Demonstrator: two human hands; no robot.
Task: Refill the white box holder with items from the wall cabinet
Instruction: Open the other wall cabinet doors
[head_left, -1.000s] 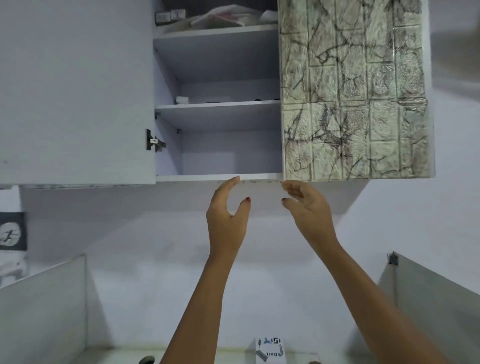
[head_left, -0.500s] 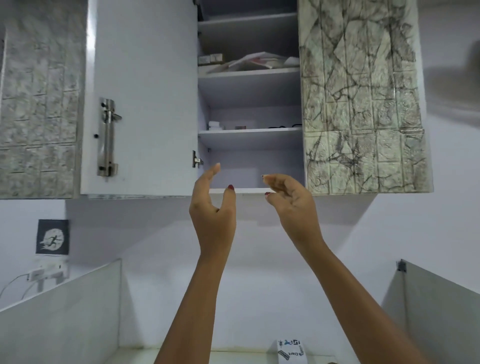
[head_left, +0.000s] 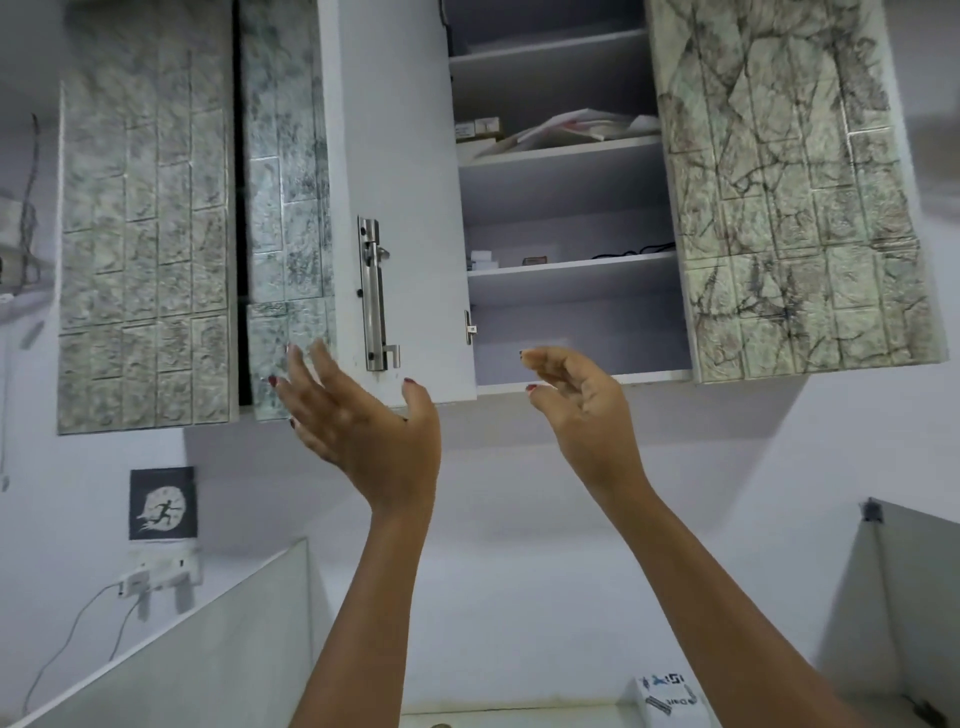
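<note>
The wall cabinet (head_left: 571, 208) hangs overhead with its left door (head_left: 400, 208) swung open, the white inside and a steel latch bolt (head_left: 373, 293) facing me. On the upper shelf lie papers (head_left: 571, 130) and small boxes (head_left: 478, 129). The middle shelf holds small white boxes (head_left: 480, 258), a small brown item (head_left: 535, 260) and a black cable (head_left: 631, 251). My left hand (head_left: 358, 421) is raised below the open door, fingers spread, holding nothing. My right hand (head_left: 582, 400) is raised at the cabinet's bottom edge, fingers curled apart, empty. A white printed box (head_left: 665, 696) stands on the counter below.
The right cabinet door (head_left: 795, 197), covered in a stone pattern, is closed. More patterned doors (head_left: 145, 249) hang to the left. Grey partition panels stand at the left (head_left: 197, 639) and right (head_left: 904, 608). A wall socket (head_left: 161, 571) with cables sits under a dark picture (head_left: 162, 503).
The view has shifted, so the cabinet sits further right and more shelves show. My left hand moved left and spread its fingers. My right hand stayed near the cabinet's bottom edge.
</note>
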